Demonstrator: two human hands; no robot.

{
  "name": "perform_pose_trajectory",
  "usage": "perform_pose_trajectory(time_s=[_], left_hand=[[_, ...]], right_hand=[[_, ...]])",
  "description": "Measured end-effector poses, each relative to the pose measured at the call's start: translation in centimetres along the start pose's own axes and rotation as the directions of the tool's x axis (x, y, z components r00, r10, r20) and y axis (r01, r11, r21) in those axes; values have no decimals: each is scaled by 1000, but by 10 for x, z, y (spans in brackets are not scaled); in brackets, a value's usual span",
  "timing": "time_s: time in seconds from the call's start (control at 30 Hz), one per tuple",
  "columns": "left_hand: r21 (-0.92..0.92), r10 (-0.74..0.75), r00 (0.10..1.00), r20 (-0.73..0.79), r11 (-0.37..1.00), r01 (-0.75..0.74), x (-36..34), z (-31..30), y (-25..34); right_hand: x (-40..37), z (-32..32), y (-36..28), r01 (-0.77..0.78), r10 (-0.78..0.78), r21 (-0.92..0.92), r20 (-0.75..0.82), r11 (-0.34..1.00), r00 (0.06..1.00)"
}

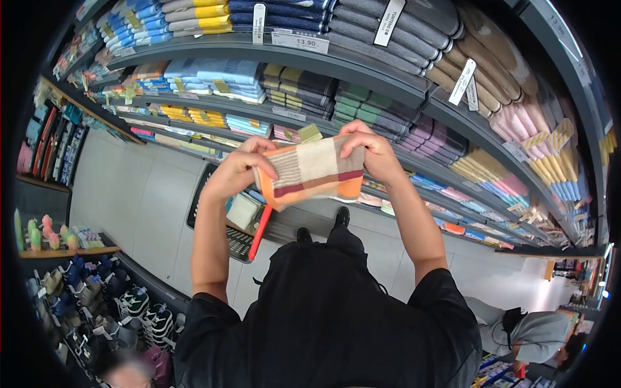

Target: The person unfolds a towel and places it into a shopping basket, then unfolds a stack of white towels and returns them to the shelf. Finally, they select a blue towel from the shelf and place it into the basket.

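A folded towel with cream, taupe, maroon and orange blocks hangs between my two hands in front of the shelves. My left hand pinches its left end, fingers over the upper edge. At the other end, my right hand grips the top right corner between thumb and fingers. A greenish-gold tag sticks up at the towel's top edge. Below and to the left is a dark shopping basket with a red handle and pale packaged goods inside.
Shelves of folded towels curve across the front and right, with a price label on one edge. Slippers fill a rack at lower left. Another person in grey is at lower right. Tiled floor shows at left.
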State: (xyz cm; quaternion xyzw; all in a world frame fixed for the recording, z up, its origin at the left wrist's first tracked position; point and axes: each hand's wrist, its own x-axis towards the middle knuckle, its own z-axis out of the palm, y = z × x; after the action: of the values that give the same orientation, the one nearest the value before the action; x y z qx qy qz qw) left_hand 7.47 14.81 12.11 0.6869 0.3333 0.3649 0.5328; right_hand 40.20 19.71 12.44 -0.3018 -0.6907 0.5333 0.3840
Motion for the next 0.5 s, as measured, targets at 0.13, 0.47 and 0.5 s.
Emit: perform_pose_trajectory(time_s=[0.13, 0.47, 0.5], left_hand=[[172, -78, 988, 133, 984, 54, -2, -1, 1], [-172, -189, 975, -112, 971, 169, 17, 50, -26], [-312, -212, 964, -157, 937, 156, 11, 49, -30]], right_hand=[[9, 4, -11, 4, 7, -76, 141, 997, 990], [14, 31, 7, -208, 129, 224, 321, 952, 938], [10, 26, 17, -241, 108, 363, 351, 900, 930]])
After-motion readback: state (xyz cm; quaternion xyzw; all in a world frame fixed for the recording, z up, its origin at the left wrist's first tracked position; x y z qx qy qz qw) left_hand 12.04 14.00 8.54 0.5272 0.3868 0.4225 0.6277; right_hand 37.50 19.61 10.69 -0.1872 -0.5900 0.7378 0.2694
